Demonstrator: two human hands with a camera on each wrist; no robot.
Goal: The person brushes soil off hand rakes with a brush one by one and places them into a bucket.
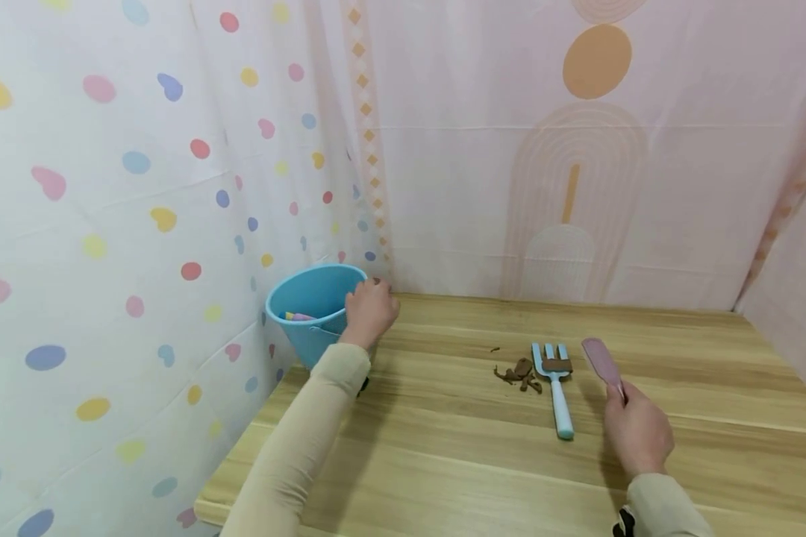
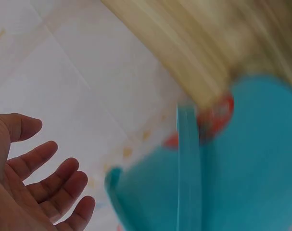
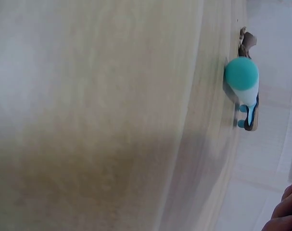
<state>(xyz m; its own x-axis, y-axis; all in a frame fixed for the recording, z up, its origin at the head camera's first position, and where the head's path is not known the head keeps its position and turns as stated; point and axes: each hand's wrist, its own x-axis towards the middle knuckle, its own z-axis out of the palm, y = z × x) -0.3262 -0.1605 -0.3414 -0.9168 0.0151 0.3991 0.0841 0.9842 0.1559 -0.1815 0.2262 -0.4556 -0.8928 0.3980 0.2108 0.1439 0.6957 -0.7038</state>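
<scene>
At the right side of a light-blue bucket [image 1: 295, 328], my left hand [image 1: 371, 307] is raised by the rim. In the left wrist view the left hand [image 2: 49, 183] has its fingers loosely spread, holding nothing, apart from the bucket [image 2: 251, 163]. My right hand [image 1: 639, 429] grips a pink toy shovel [image 1: 601, 359] by its lower part, blade pointing up and away. Left of it lies a light-blue toy fork [image 1: 559, 406] with a brown block [image 1: 564, 365] across its tines. Only some right-hand fingertips [image 3: 285, 211] show in the right wrist view.
Brown clay-like scraps [image 1: 522, 369] lie on the wooden table [image 1: 457, 455] left of the fork. Yellow and pink items [image 1: 298, 317] sit inside the bucket. Dotted curtains [image 1: 134, 224] hang along the left, and a pale patterned curtain [image 1: 443, 194] closes the back.
</scene>
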